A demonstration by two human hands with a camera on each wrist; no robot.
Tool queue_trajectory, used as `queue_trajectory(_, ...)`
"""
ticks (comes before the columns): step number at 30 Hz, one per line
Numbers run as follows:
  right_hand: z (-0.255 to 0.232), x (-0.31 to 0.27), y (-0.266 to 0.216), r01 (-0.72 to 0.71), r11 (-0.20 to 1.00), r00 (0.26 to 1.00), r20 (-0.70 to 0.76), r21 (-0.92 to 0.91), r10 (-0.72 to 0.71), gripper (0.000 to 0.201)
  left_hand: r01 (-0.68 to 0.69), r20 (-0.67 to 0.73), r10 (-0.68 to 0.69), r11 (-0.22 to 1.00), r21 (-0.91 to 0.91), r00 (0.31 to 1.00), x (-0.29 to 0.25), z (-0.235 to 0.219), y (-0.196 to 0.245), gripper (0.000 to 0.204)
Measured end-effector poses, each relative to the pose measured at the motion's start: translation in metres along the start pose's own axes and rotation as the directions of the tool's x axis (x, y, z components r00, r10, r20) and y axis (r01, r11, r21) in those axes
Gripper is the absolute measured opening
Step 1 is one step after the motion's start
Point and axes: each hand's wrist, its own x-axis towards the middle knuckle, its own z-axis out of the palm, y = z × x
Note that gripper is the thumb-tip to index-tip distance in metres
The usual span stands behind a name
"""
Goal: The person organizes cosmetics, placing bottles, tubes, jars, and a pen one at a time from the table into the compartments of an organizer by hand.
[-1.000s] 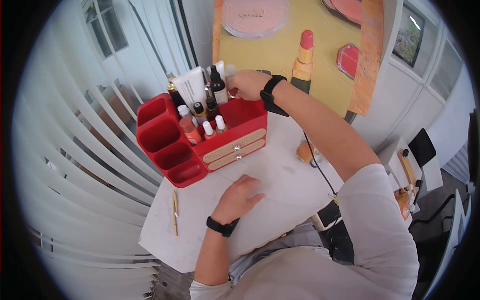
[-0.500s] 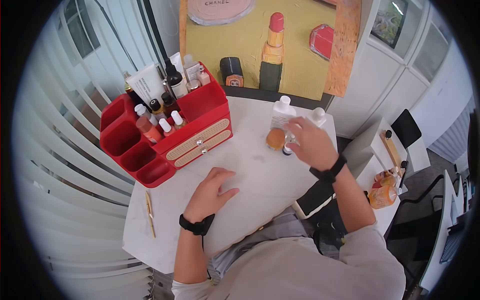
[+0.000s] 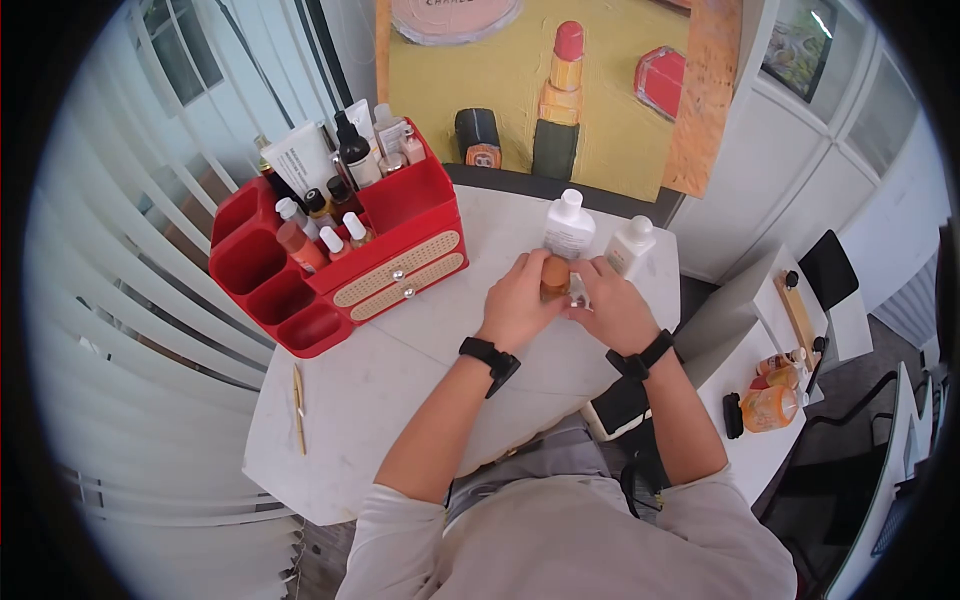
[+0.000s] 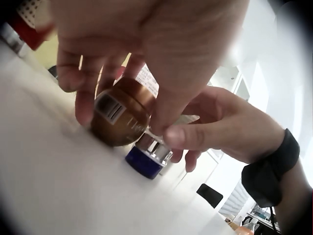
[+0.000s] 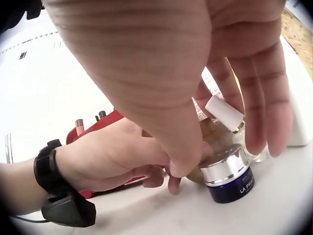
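Note:
My left hand [image 3: 520, 305] grips a squat brown cream jar [image 4: 122, 117], fingers round its far side and thumb on the near side. Beside that jar sits a small blue jar with a silver lid [image 5: 230, 181]. A little clear bottle with a white cap [image 5: 225, 112] stands just behind the blue jar. My right hand [image 3: 615, 305] is over these two, its fingers long and fairly straight past the bottle and its thumb right at the silver lid. Two white bottles, one upright [image 3: 568, 225] and one at its right [image 3: 632, 245], stand just beyond my hands.
A red organizer [image 3: 405, 210] with two woven-front drawers stands on the left of the white table [image 3: 430, 420], holding tubes and bottles. A gold pen [image 3: 299, 410] lies near the left edge. Behind the table is a makeup painting [image 3: 480, 80].
My right hand has come from the organizer's back compartment to the small containers at the right. My left hand has moved right across the table and taken hold of the brown jar.

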Motion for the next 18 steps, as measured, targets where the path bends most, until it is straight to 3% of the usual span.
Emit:
queue_trajectory(5,0.005,-0.003,0.005,0.046,0.999,0.998,-0.031,-0.002,-0.046,0.046,0.031,-0.019,-0.031,0.999,0.014,0.999,-0.007,-0.008,-0.002,0.056)
queue_trajectory(7,0.005,-0.002,0.004,0.018,1.0,0.998,0.066,-0.013,-0.017,0.034,0.046,-0.018,-0.045,0.998,0.044,0.999,-0.02,-0.025,-0.001,0.053)
queue_trajectory(9,0.007,0.002,0.008,0.051,0.998,0.995,0.081,-0.019,-0.05,0.032,-0.048,-0.114,0.046,0.999,-0.018,0.992,-0.032,-0.045,0.002,0.049)
queue_trajectory(12,0.014,0.004,0.004,0.132,0.991,0.988,0.084,-0.03,-0.129,0.03,0.001,-0.138,-0.013,0.996,-0.088,0.99,-0.037,-0.105,0.036,0.051)
queue_trajectory(14,0.022,0.005,0.004,0.14,0.984,0.976,0.15,0.112,-0.156,0.03,-0.081,-0.308,0.098,0.994,0.068,0.946,-0.022,-0.148,0.053,0.047)
queue_trajectory(16,0.03,0.008,-0.004,0.173,0.975,0.971,0.142,0.143,-0.193,0.03,-0.067,-0.359,0.166,0.96,0.272,0.918,0.002,-0.183,0.046,0.046)
queue_trajectory(18,0.038,0.013,-0.012,0.235,0.949,0.951,0.154,0.21,-0.269,0.03,-0.028,-0.328,0.157,0.93,0.366,0.932,0.024,-0.203,0.035,0.046)
